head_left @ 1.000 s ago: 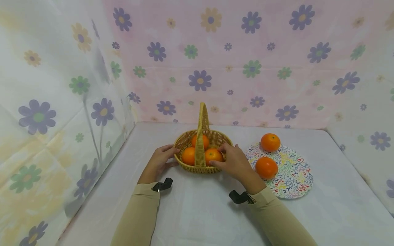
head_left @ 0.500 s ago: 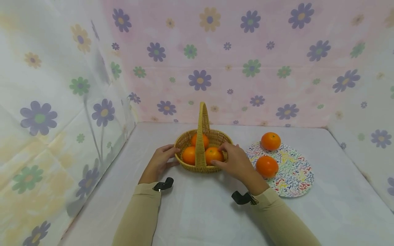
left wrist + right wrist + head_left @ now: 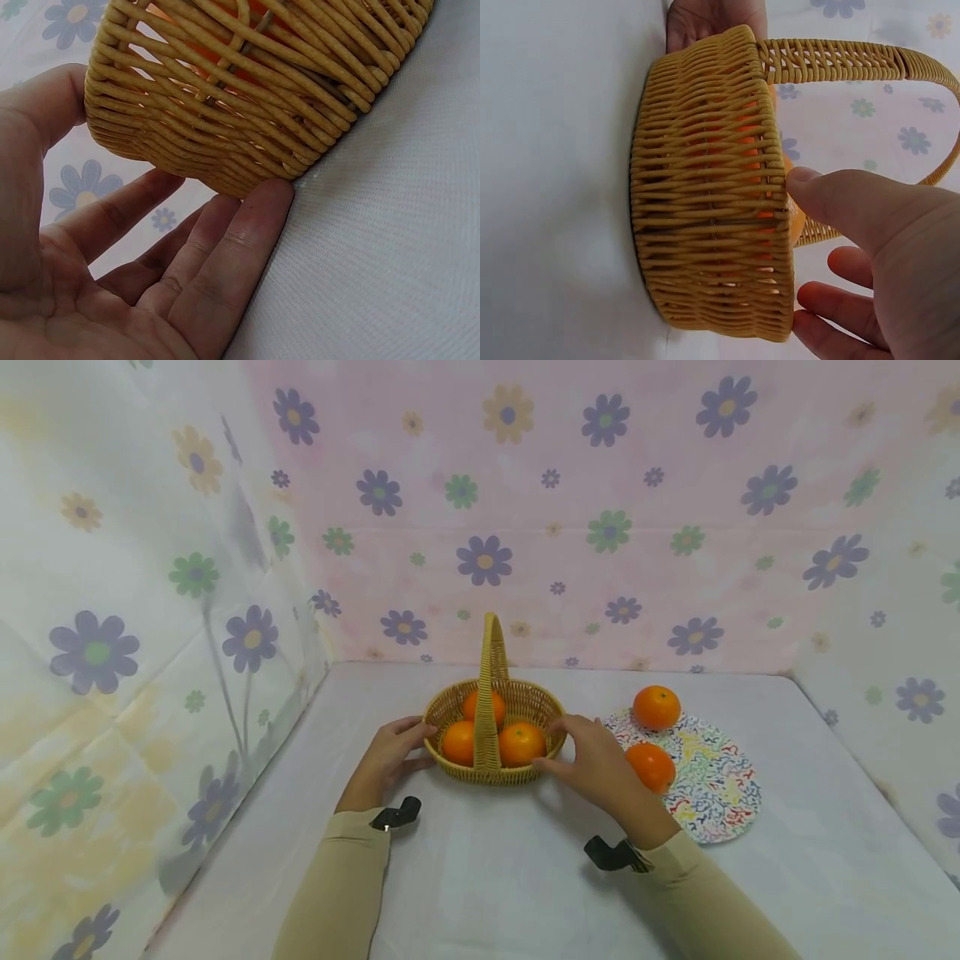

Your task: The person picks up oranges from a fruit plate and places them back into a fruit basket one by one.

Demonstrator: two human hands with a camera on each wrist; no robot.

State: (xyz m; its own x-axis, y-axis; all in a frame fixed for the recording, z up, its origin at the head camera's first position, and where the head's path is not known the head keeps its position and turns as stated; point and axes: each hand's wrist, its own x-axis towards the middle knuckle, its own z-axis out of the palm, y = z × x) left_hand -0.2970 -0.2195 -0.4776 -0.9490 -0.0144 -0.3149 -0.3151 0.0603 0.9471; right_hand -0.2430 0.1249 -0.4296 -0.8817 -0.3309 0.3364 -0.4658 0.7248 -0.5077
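Note:
A wicker basket (image 3: 457, 770) with a tall arched handle stands on the table. Inside it lie three oranges: one at the left (image 3: 457, 743), one at the right (image 3: 522, 744) and one behind (image 3: 471, 705), partly hidden by the handle. My left hand (image 3: 386, 756) holds the basket's left end, thumb at the rim; in the left wrist view its fingers (image 3: 240, 232) lie against the lower wall. At the right end is my right hand (image 3: 600, 768), thumb and fingers spread at the rim beside the right orange. In the right wrist view its thumb (image 3: 847, 199) overlaps the rim.
A round plate (image 3: 720, 777) with colourful squiggles lies to the right. Two more oranges are on its left part, one behind (image 3: 657, 707) and one in front (image 3: 651, 767), close by my right hand. Flower-printed cloth (image 3: 540, 510) walls off the back and sides.
My right hand has let go of the right orange in the basket and drawn back to the right, out to the rim. The left hand keeps its place.

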